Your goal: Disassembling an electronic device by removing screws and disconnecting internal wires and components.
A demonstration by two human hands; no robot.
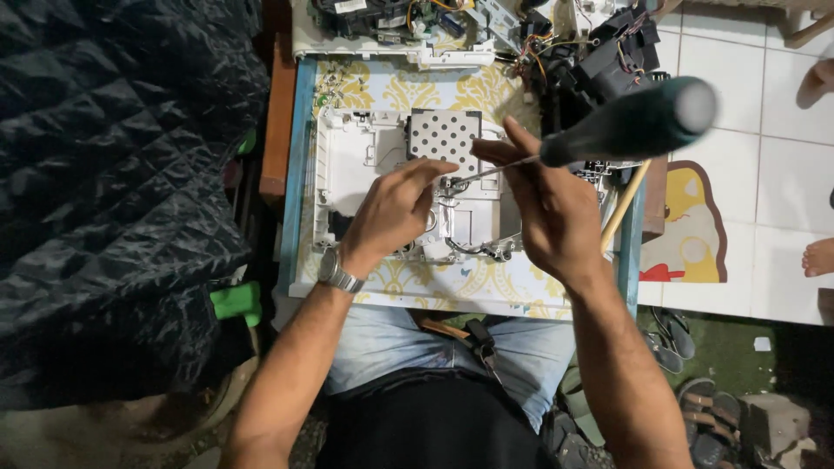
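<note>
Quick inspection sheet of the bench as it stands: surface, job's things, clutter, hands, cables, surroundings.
Surface: small table with a yellow-patterned cover and blue edge.
Job's things: white opened device chassis with a perforated metal plate; dark-handled screwdriver, tip down at the chassis middle.
Clutter: dismantled electronics and black parts at the far edge; wooden stick at the right.
Hands: left hand resting fingertips by the screwdriver tip; right hand holding the screwdriver shaft.
Cables: coloured wires at the far edge; dark cable on the chassis.
Surroundings: tiled floor, sandals, dark quilted fabric at left, bare feet of other people at the right edge.
</note>
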